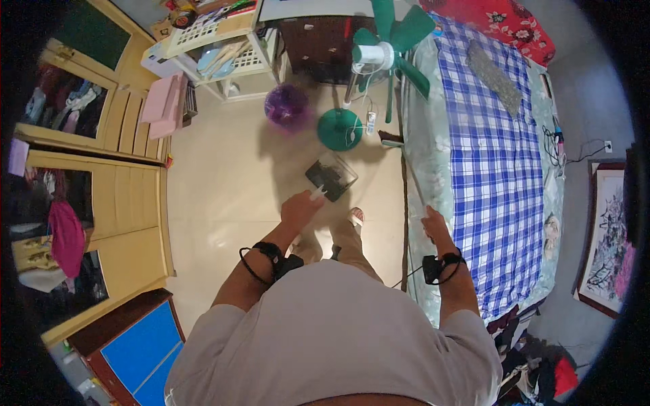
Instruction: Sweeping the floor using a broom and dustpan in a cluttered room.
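Observation:
My left hand (302, 212) grips the white handle of a dustpan, held in front of my feet. The dustpan (339, 178) is see-through, with a dark mass across much of its pan; what that is I cannot tell. By the bed's edge, my right hand (434, 224) is closed around a thin pale stick (417, 175). This stick slants away from me along the bedside towards a brown broom head (391, 139), which is low beside the bed. Whether its bristles touch the floor is hard to tell.
A green pedestal fan (340, 129) with bare blades stands ahead, its cable and a power strip (371, 123) beside it. Left of it is a purple bin (286, 105). The bed (487, 167) runs along my right, a wooden wardrobe (129, 198) along my left. A white shelf (218, 45) stands far left.

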The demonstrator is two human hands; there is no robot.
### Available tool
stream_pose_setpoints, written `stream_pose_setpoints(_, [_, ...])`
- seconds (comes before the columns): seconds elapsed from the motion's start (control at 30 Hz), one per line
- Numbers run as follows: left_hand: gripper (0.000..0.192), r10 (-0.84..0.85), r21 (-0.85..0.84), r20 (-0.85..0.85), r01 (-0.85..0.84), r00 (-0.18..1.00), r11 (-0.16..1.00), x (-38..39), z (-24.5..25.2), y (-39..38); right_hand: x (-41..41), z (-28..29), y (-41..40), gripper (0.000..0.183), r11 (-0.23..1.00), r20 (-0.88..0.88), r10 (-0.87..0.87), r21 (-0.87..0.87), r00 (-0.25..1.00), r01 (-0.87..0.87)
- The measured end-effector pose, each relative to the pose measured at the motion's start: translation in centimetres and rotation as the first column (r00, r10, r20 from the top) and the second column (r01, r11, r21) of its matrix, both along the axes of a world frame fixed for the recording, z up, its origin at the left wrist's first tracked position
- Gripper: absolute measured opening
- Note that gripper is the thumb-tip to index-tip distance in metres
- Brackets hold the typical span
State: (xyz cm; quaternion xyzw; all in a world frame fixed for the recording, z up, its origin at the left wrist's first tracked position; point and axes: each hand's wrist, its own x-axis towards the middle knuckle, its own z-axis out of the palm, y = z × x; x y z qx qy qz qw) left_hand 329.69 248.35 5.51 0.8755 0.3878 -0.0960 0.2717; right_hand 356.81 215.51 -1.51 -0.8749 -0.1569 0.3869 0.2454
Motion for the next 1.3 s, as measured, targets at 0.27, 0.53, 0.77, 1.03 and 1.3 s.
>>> stream_pose_setpoints(0.27, [0.051, 0.100, 0.039, -0.066, -0.098, 0.993, 0.994, -5.8, -1.9, 1.9, -0.5, -5.3, 2.6, 0.044, 0.922, -0.348, -0.365, -0.003, 0.863, 0.388])
stream_pose_setpoints(0.53, [0.055, 0.123, 0.003, -0.095, -0.123, 0.988, 0.992, -9.2, -2.2, 1.9, -8.0, -0.2, 0.4, 0.063, 0.968, 0.034, -0.246, 0.052, 0.969, 0.244])
stream_pose_setpoints(0.77, [0.057, 0.159, -0.123, -0.115, -0.173, 0.981, 0.977, -10.1, -1.8, 1.8, -8.3, -1.1, -3.3, 0.060, 0.988, -0.016, -0.126, 0.083, 0.992, 0.127])
stream_pose_setpoints(1.03, [0.055, 0.114, -0.029, -0.017, -0.114, 0.993, 0.993, -9.5, -0.7, 0.8, -13.1, 0.9, 3.6, 0.031, 0.973, -0.562, -0.231, -0.131, 0.794, 0.190])
stream_pose_setpoints(1.3, [0.054, 0.101, -0.091, -0.044, -0.104, 0.994, 0.990, -9.3, -0.1, 2.1, -15.5, 9.0, 0.8, 0.067, 0.991, -0.668, -0.119, -0.038, 0.734, 0.126])
